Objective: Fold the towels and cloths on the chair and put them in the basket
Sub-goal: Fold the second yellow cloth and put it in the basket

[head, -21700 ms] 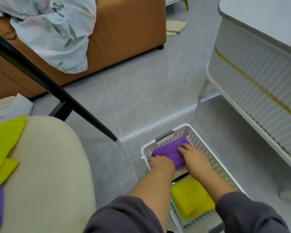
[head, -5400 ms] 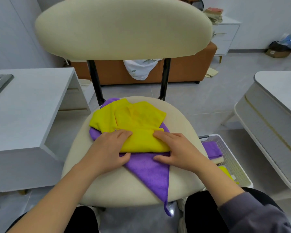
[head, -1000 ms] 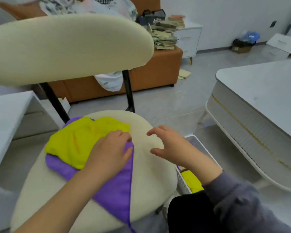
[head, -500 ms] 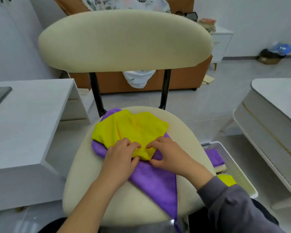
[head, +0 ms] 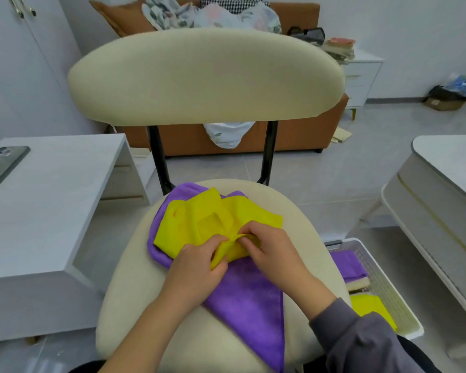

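Observation:
A crumpled yellow cloth lies on top of a purple towel, both on the cream chair seat. My left hand and my right hand meet at the yellow cloth's near corner, and each pinches its bunched edge. The purple towel stretches from the seat's back to its front edge. To the right on the floor stands the white basket. It holds a folded purple towel and a folded yellow cloth.
A white side table with a phone stands left of the chair. A white low table is at the right, close to the basket. An orange sofa with bedding sits behind the chair's backrest.
Both hands have gone from resting flat on the yellow cloth to pinching its near corner and bunching it up. The cloth is more crumpled.

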A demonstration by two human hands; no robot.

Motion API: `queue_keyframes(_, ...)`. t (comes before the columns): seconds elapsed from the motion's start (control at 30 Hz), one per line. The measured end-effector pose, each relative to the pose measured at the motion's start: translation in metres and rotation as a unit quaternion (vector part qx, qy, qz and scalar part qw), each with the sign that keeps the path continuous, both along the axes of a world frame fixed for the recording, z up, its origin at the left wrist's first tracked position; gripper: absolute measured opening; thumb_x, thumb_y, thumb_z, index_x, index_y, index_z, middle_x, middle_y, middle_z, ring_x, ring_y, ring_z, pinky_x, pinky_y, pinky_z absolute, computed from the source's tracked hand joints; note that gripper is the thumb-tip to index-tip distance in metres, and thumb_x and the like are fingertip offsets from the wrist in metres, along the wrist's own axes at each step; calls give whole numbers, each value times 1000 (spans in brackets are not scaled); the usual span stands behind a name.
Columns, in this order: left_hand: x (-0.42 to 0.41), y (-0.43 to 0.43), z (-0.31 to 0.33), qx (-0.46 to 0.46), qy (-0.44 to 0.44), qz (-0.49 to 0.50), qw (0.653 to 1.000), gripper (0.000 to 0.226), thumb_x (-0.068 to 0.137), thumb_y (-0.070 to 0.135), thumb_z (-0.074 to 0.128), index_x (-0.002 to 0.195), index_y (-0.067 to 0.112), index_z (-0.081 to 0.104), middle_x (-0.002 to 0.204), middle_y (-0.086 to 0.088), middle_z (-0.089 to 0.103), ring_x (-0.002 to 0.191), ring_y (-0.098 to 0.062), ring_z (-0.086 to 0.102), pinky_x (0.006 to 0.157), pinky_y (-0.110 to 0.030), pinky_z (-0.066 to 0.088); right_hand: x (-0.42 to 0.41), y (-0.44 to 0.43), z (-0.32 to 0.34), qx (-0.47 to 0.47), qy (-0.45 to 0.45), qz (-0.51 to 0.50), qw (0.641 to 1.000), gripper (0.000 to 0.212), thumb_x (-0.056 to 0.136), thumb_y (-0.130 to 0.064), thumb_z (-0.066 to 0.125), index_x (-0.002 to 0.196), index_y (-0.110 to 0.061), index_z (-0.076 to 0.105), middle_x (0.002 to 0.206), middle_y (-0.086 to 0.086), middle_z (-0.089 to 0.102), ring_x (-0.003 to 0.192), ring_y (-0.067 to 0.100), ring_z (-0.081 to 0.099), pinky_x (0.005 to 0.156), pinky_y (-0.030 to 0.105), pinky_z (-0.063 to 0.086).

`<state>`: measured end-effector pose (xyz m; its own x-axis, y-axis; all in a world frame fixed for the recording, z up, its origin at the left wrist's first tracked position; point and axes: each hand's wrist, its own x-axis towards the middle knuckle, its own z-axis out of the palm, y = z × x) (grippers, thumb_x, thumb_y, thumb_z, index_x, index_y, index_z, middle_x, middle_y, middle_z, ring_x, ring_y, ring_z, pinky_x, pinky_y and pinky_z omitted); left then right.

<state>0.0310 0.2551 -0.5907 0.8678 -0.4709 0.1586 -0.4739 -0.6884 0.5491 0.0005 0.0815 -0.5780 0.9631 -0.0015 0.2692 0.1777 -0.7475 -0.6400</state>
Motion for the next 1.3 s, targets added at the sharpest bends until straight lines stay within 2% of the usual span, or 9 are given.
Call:
queue_keyframes(0.13, 2, 1, 0, -40, -8, 16, 999, 24, 78, 44, 53, 79, 20, 52, 55, 5, 41, 63, -26, 51, 57, -37, 36, 0, -2, -1, -13, 21, -6, 1000, 26, 86, -39, 47, 93, -21, 64, 85, -4, 67, 78, 14, 58, 69, 31, 44)
queue_keyframes(0.3, 0, 2, 10, -82, -17, 66, 994, 28, 79, 26, 73, 76, 23, 45, 54, 7, 41, 59, -20, 44, 57, -38, 40, 1, -2, 1, -2, 29, 11, 1000, 29, 86, -45, 46, 91, -21, 62, 82, -6, 64, 76, 12, 55, 69, 32, 44)
queue_keyframes(0.47, 1, 6, 17, -121, -33, 120, 985, 36, 70, 35, 70, 65, 30, 35, 56, 10, 41, 59, -19, 42, 54, -37, 38, 2, -3, 5, -11, 51, 55, 997, 49, 75, -63, 55, 98, -21, 65, 84, -14, 57, 79, 2, 46, 66, 16, 36)
queue_keyframes(0.6, 5, 10, 15, -119, -75, 155, 978, 34, 68, 30, 73, 69, 23, 40, 65, 11, 40, 66, -18, 40, 58, -29, 27, 4, -9, 3, -43, 66, 57, 995, 36, 77, -36, 75, 105, -16, 64, 99, -4, 62, 85, 4, 48, 72, 21, 38)
queue_keyframes(0.77, 8, 11, 12, -152, -151, 90, 973, 28, 57, 25, 71, 64, 14, 46, 91, 2, 54, 84, -11, 46, 70, -18, 35, 5, -15, 2, -67, 57, -2, 996, 14, 77, -16, 59, 91, -12, 60, 95, 3, 58, 91, 24, 54, 72, 36, 43)
queue_keyframes(0.87, 9, 11, 15, -163, -219, 33, 961, 23, 63, 21, 70, 60, 13, 49, 101, -1, 67, 102, -16, 53, 88, -28, 41, 4, -18, 7, -52, 35, -41, 997, 13, 80, -15, 54, 93, -16, 53, 91, -1, 58, 84, 22, 52, 69, 36, 42)
queue_keyframes(1.0, 7, 14, 16, -120, -198, 70, 970, 20, 67, 41, 53, 75, 24, 46, 64, -4, 58, 79, -24, 51, 68, -34, 42, 2, -24, 14, -60, 41, -68, 995, 9, 89, -20, 55, 98, -22, 52, 79, -5, 57, 72, 22, 52, 61, 33, 38)
queue_keyframes(1.1, 11, 24, 22, -94, -113, 170, 974, 36, 63, 51, 57, 85, 29, 40, 67, 3, 51, 65, -33, 56, 54, -31, 38, 4, -33, 19, -77, 40, -105, 991, 9, 89, -25, 59, 97, -25, 62, 74, -8, 55, 71, 18, 51, 56, 29, 35)
queue_keyframes(1.3, 27, 43, 10, 52, -51, -18, 997, 67, 58, 70, 54, 112, 31, 60, 118, 7, 52, 111, -16, 50, 91, -37, 46, 5, -49, 10, -42, 30, -102, 993, 8, 84, -6, 58, 90, -9, 64, 97, 8, 62, 89, 26, 57, 74, 37, 44)
